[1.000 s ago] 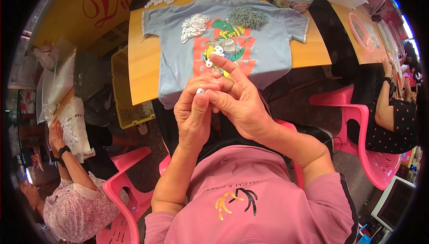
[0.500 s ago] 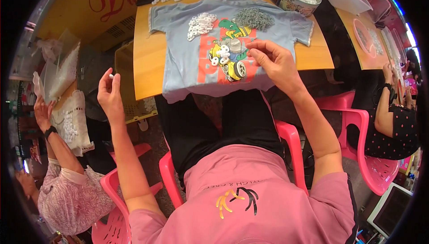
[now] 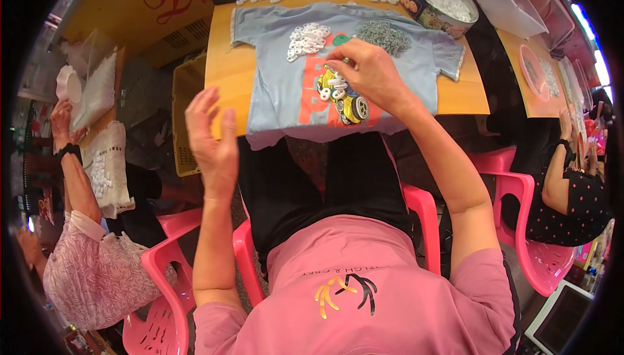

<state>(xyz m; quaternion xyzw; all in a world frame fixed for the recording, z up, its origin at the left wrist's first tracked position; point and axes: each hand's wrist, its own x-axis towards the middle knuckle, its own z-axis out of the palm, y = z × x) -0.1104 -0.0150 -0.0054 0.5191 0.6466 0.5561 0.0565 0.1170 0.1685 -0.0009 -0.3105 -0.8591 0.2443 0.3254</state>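
White pieces (image 3: 335, 85) sit on blue-grey shirt (image 3: 276, 92), near right hand (image 3: 372, 72), fingers curled, can't tell if clamped on anything. Left hand (image 3: 214, 147) loose, fingers apart. Pieces probably light, stiff, slippery; pinch edges imo.

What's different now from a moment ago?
The left hand parted from the right hand, swung out left, then partway back; now open, it no longer shows the white piece it pinched. The right hand moved forward over the shirt. The white pile and grey pile stay on it.
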